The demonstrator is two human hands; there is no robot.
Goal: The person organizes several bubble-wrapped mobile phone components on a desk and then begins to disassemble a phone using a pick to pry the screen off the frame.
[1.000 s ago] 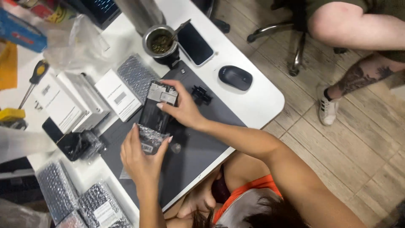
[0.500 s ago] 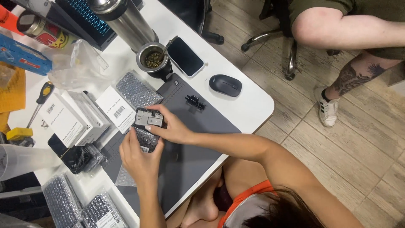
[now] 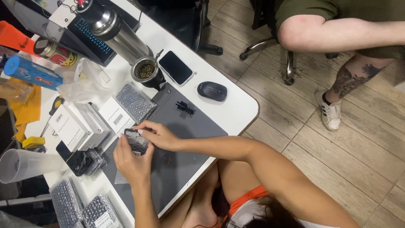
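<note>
Honestly, I see both hands pinched on the small dark part point(image 3: 137, 141) in bubble wrap, left hand point(image 3: 131, 162) below, right hand point(image 3: 158, 135) at its 3 o'clock, over the grey mat point(image 3: 190, 126). Slippery wrap could let it drop onto the desk point(image 3: 240, 112); the full cup point(image 3: 146, 71) at 12 o'clock risks an elbow knock.

A white worktop point(image 3: 236, 110) with a rounded corner and a thin brown edge band is seen from above. A dark grey mat point(image 3: 185, 156) is laid across its near part. The floor point(image 3: 337, 169) is covered with pale wood-look planks, laid in staggered rows with visible joints. Two swivel chairs are partly shown at the upper edge: a black star base point(image 3: 206, 44) on castors and a chrome base point(image 3: 274, 50) (the seats are mostly out of view). Even, diffuse lighting is present; only soft shadows are cast.
</note>
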